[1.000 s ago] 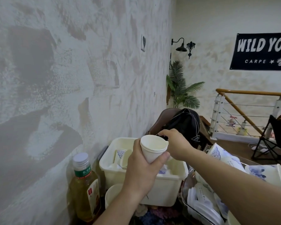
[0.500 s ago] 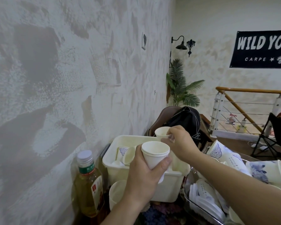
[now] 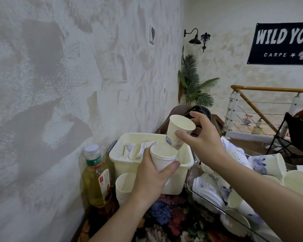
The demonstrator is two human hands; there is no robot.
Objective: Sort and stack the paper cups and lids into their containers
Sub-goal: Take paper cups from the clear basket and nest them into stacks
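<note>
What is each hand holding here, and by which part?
Left hand grips a small nested stack of plain white paper cups around the side wall. Right hand grips a blue-patterned white paper cup around its wall.

Floral-patterned tabletop (image 3: 166, 222), cream bin (image 3: 175, 179), cup stack (image 3: 124, 186), tea bottle (image 3: 96, 179), clear tray (image 3: 217, 206)

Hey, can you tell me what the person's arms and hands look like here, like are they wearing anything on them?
Both forearms are bare as far as the frame shows: no sleeves, gloves, watch or bracelet. The left hand and right hand carry no rings that I can see, and the fingernails look short and unpainted. The upper arms lie outside the picture, so a short sleeve higher up cannot be ruled out.
</note>
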